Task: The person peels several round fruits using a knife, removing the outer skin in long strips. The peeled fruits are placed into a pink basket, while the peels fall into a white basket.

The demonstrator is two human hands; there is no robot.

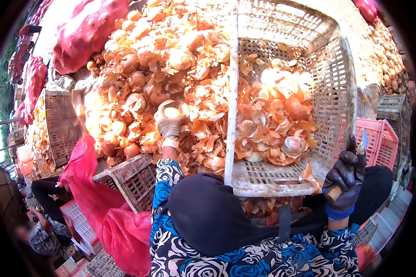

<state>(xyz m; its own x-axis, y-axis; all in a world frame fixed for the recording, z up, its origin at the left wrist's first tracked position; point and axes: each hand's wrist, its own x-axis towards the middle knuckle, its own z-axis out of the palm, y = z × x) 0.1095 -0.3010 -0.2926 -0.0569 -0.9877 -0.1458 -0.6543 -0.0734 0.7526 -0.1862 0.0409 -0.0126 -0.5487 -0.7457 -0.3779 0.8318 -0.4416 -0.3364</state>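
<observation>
My left hand (169, 121), in a pale, dirty work glove, closes its fingers around an onion (171, 112) over a broad heap of onions and loose dry skins (208, 121). At the right, my right hand (345, 176) wears a dark coated glove with a blue cuff and grips a knife by its wooden handle (334, 193); the short blade (364, 137) points up beyond the fingers. Between the hands stands a white plastic crate (231, 104) holding skins and a few onions, among them a partly peeled onion (293, 145).
Pink mesh sacks (86, 38) lie at the upper left, and an empty-looking red mesh sack (90, 187) drapes nearer. Other crates (135, 176) surround the heap, with a pink crate (376, 142) at the right. Another person (46, 239) sits at the lower left.
</observation>
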